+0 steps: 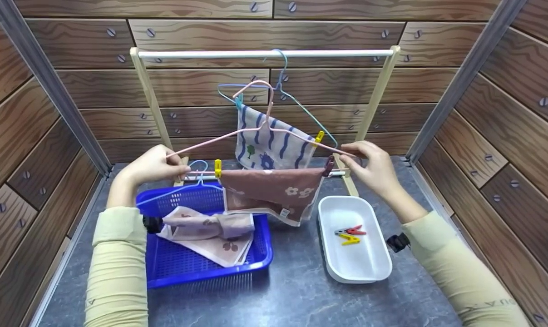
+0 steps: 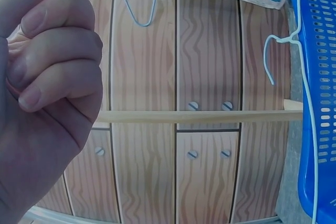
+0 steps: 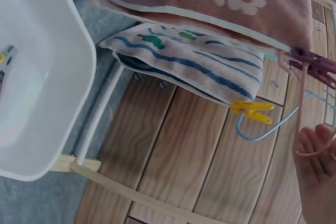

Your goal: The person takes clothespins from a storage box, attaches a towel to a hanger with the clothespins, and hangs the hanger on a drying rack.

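My left hand and right hand grip opposite ends of a pink clothes hanger, held up in front of a drying rack. A brown flowered towel hangs folded over its lower bar. A yellow clothespin clips the towel's left side and a dark maroon clothespin its right. In the left wrist view, the left hand has its fingers curled in. The right fingers pinch the hanger's corner in the right wrist view. The pink hook stands free below the rack's white rod.
Behind, a striped towel hangs by clothespins from a blue hanger on the rod. A blue basket at left holds a crumpled towel and a light blue hanger. A white tray at right holds several clothespins.
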The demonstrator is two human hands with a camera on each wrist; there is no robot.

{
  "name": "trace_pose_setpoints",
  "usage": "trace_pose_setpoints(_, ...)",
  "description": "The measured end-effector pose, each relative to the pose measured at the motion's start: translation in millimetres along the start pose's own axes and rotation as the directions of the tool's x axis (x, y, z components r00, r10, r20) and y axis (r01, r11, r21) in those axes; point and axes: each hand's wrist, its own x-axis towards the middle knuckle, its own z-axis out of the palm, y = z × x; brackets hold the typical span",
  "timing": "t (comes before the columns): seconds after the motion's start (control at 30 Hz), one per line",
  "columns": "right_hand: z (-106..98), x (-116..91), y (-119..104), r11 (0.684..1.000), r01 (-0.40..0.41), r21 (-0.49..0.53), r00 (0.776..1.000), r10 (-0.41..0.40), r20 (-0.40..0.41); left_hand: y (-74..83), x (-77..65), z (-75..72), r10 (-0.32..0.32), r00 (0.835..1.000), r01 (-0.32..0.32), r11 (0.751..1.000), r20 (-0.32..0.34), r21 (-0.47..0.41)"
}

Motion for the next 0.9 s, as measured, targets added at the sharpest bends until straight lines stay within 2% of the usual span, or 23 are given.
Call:
trace_pose_setpoints(0.23, 5.9, -3.0, 7.7, 0.988, -0.004, 0.153, 1.000, 0.002, 0.012, -1.9, -1.6, 0.5, 0.006, 1.000, -0.006, 1.000, -0.001, 0.003)
trace_pose_setpoints(0.37, 10.3, -3.4, 9.7, 0.960, 0.001, 0.281, 1.000, 0.000, -0.003, -3.2, -3.1, 1.6, 0.004, 1.000, -0.004, 1.000, -0.007, -0.021)
trace_pose_setpoints(0.57, 15.2, -6.7, 7.0, 0.873, -0.055, 0.484, 0.998, 0.056, 0.012, -2.5, -5.8, 7.1, -0.028, 1.000, 0.027, 0.997, -0.008, -0.077)
trace_pose_setpoints(0.7, 16.3, -8.1, 4.7, 0.824, -0.088, 0.560, 0.993, 0.114, -0.011, -1.5, -6.2, 11.9, -0.039, 0.999, 0.037, 0.995, -0.020, -0.088)
trace_pose_setpoints(0.8, 16.2, -7.6, 3.2, 0.779, -0.110, 0.618, 0.985, 0.167, -0.034, -1.4, -6.6, 15.2, -0.068, 0.998, 0.064, 0.983, -0.014, -0.174)
trace_pose_setpoints(0.9, 16.3, -7.3, 3.4, 0.734, -0.137, 0.665, 0.974, 0.222, -0.045, -2.9, -6.5, 18.9, -0.066, 0.998, 0.061, 0.953, -0.006, -0.296)
